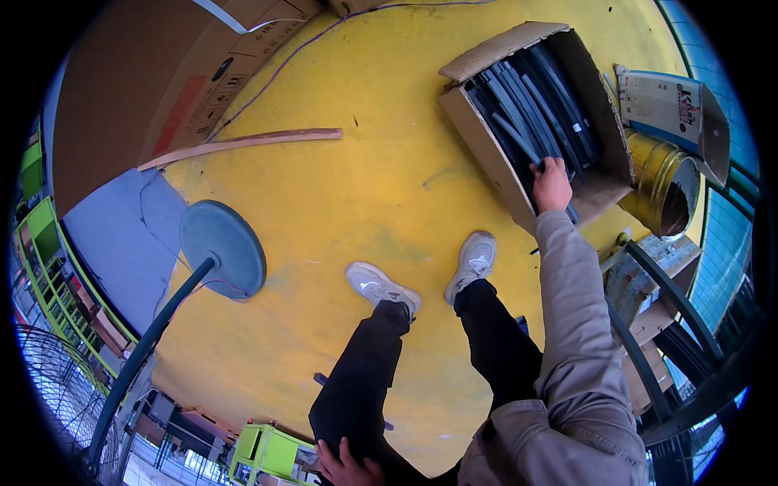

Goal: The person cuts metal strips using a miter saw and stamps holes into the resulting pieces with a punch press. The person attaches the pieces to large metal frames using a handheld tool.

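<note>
My right hand [552,186] reaches into an open cardboard box [486,146] at the far right. Its fingers are closed around one long, narrow dark grey strip [516,138], which lies slanted over the others. Several more dark strips [559,101] lie side by side in the box; whether they are plastic or metal I cannot tell. Low in the picture, my left hand [348,466] rests on my left leg with its fingers apart, holding nothing.
A round dark green stand base [223,249] with a pole stands on the yellow floor at left. Behind it lie a wooden strip [267,142] and a large cardboard box [162,89]. A yellow drum [652,174] and a dark metal frame [664,283] stand at right.
</note>
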The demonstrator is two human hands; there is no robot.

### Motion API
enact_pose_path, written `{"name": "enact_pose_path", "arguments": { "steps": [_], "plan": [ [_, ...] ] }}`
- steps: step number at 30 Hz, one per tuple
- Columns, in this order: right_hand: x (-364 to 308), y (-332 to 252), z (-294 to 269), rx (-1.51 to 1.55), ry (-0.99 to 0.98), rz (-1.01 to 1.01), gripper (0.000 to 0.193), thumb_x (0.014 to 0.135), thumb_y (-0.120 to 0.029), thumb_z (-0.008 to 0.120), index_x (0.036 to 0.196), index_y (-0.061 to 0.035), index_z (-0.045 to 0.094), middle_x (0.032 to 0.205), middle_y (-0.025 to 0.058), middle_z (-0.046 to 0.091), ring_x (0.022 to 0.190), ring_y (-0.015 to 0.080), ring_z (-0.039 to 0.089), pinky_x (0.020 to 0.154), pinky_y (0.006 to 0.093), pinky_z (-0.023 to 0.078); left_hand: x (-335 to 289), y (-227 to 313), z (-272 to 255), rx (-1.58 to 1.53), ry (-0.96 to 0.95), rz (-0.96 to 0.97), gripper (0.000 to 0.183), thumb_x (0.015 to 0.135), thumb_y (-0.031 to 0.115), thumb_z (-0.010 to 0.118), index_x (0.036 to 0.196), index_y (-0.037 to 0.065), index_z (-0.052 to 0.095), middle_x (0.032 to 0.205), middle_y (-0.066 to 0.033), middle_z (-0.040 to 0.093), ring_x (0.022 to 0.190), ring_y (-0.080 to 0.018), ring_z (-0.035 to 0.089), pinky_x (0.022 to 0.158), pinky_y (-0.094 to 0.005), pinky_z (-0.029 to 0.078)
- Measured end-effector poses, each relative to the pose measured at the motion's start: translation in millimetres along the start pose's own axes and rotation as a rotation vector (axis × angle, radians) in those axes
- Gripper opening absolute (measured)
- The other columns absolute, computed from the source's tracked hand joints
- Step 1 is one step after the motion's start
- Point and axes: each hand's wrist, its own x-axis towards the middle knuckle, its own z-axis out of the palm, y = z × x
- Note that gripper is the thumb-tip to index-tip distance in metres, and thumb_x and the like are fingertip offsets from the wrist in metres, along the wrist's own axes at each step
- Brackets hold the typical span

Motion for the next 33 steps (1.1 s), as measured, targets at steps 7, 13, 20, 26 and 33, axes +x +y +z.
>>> {"name": "enact_pose_path", "arguments": {
  "steps": [7, 13, 20, 26, 33],
  "plan": [
    [-20.1, -4.5, -51.1, -0.019, 0.237, -0.044, 0.02, 0.079, -0.023, 0.07, 0.088, -0.0075, 0.061, 0.092, 0.0114, 0.061, 0.094, 0.033, 0.057, 0.076, 0.0454, 0.047, -5.4, -14.6, -10.5, -0.067, -0.034, 0.102, 0.065, 0.08, 0.023, 0.062, 0.139, 0.01, 0.041, 0.145, -0.0328, 0.028, 0.134, -0.0482, 0.029, 0.106, -0.0601, 0.025],
    [-133.4, -97.1, -164.3, 0.355, -0.064, -0.178, 0.018, 0.09, -0.017, 0.053, 0.107, -0.011, 0.057, 0.095, 0.0203, 0.065, 0.089, 0.0426, 0.061, 0.075, 0.0503, 0.05, -16.8, -33.7, -11.3, -0.194, -0.041, 0.161, 0.057, 0.078, 0.02, 0.062, 0.132, 0.008, 0.047, 0.143, -0.0274, 0.034, 0.134, -0.0442, 0.03, 0.106, -0.0581, 0.025],
    [-362.3, -231.0, -355.5, 0.542, -1.027, -0.757, 0.028, 0.095, -0.028, 0.053, 0.114, -0.0069, 0.058, 0.096, 0.0202, 0.065, 0.088, 0.0405, 0.062, 0.077, 0.0427, 0.051, -35.6, -52.9, -109.6, -1.978, -0.11, -0.004, 0.043, 0.098, 0.011, 0.045, 0.138, 0.002, 0.034, 0.127, -0.0167, 0.055, 0.117, -0.0272, 0.055, 0.101, -0.0373, 0.043],
    [-452.8, -301.1, -440.9, 0.444, -1.734, -0.782, 0.032, 0.102, -0.035, 0.042, 0.108, -0.0053, 0.053, 0.074, 0.0024, 0.056, 0.061, 0.0099, 0.053, 0.057, 0.0257, 0.045, -106.7, -144.5, -219.4, -2.314, 0.619, 0.165, 0.035, 0.1, 0.011, 0.04, 0.133, 0.003, 0.038, 0.116, -0.0143, 0.056, 0.107, -0.0254, 0.058, 0.094, -0.0426, 0.05],
    [-579.6, -391.1, -520.8, 0.129, -1.976, -1.001, 0.042, 0.102, -0.044, 0.034, 0.098, -0.0053, 0.051, 0.07, 0.0032, 0.05, 0.053, 0.0094, 0.045, 0.047, 0.0234, 0.038, -227.2, -261.6, -215.1, -2.307, 0.923, 0.133, 0.035, 0.099, 0.009, 0.044, 0.133, 0.001, 0.039, 0.118, -0.0158, 0.059, 0.104, -0.0251, 0.063, 0.088, -0.0362, 0.053]
  ]
}}
